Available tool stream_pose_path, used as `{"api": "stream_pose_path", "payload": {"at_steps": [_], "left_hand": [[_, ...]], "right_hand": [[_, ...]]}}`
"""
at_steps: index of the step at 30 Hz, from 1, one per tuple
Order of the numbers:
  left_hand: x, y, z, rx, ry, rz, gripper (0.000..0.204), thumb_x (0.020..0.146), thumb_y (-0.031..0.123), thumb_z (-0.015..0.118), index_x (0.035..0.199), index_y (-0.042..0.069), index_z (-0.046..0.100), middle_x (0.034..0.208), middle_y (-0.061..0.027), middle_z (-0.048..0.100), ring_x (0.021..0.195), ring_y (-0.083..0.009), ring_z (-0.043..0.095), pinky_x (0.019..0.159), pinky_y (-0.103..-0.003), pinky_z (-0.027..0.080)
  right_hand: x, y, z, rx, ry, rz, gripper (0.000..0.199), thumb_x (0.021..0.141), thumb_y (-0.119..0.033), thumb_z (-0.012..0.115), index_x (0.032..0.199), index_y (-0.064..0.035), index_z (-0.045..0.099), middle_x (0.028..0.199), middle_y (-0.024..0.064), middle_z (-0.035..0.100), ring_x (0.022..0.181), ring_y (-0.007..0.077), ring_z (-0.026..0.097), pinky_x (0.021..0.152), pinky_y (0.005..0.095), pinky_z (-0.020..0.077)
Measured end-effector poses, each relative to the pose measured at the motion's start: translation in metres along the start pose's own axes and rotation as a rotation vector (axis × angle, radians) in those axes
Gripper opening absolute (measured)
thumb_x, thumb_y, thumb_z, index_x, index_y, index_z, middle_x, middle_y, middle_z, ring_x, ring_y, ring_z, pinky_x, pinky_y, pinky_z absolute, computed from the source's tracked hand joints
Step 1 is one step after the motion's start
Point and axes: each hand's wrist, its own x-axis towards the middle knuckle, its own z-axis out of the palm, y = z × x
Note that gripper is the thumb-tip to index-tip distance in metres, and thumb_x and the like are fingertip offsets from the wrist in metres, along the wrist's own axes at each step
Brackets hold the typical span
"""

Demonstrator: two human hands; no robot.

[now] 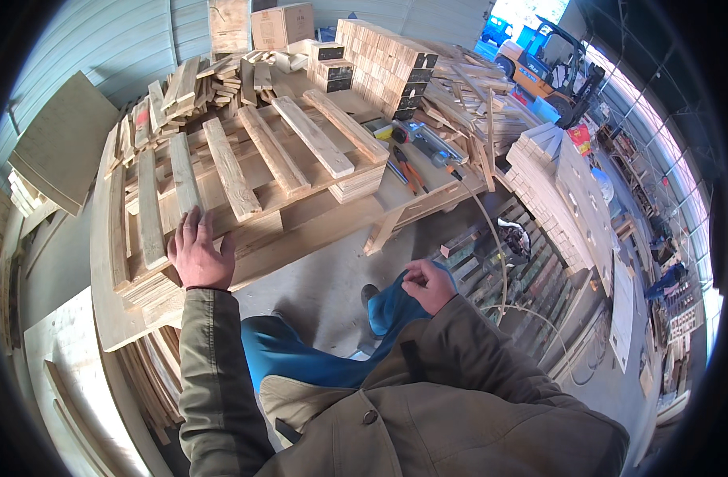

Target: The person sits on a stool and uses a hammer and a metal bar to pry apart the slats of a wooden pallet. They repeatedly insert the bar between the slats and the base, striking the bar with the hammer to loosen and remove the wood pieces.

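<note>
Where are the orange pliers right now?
The orange-handled pliers lie on the right end of the wooden workbench, just right of the half-built pallet and beside the other hand tools, far from both hands.

Left hand flat on pallet, fingers over a slat. Pallet on desk. Pliers right of those fingers, beyond pallet. Block stack behind. Right hand well apart, near floor pallet.
</note>
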Motion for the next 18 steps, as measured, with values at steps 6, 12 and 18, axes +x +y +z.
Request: {"api": "stream_pose_path", "payload": {"at_steps": [6,12,18], "left_hand": [[0.000,-0.001,0.005,0.060,0.052,0.060,0.063,0.082,0.032,0.079,0.141,0.015,0.062,0.151,-0.0103,0.057,0.142,-0.0343,0.050,0.118,-0.053,0.034],[-0.001,-0.004,0.013,0.170,0.045,0.128,0.060,0.092,0.039,0.073,0.142,0.010,0.060,0.151,-0.0144,0.057,0.141,-0.0379,0.051,0.117,-0.053,0.035],[0.000,-0.008,0.023,0.174,0.100,0.131,0.055,0.107,0.051,0.051,0.138,0.008,0.065,0.145,-0.0185,0.061,0.137,-0.0386,0.055,0.116,-0.053,0.037]], "right_hand": [[0.018,0.040,-0.009,0.067,0.062,0.084,0.041,0.088,-0.012,0.079,0.124,-0.0003,0.064,0.096,0.0102,0.075,0.082,0.0168,0.071,0.076,0.0310,0.0581],[0.077,0.071,-0.018,0.023,0.127,0.070,0.034,0.088,-0.006,0.077,0.119,-0.0012,0.063,0.096,0.0080,0.072,0.081,0.0137,0.069,0.073,0.0309,0.0569],[0.186,0.067,-0.036,-0.096,0.186,-0.146,0.036,0.087,-0.008,0.077,0.120,-0.0031,0.062,0.105,0.0140,0.071,0.088,0.0270,0.070,0.078,0.0382,0.0568]]}}
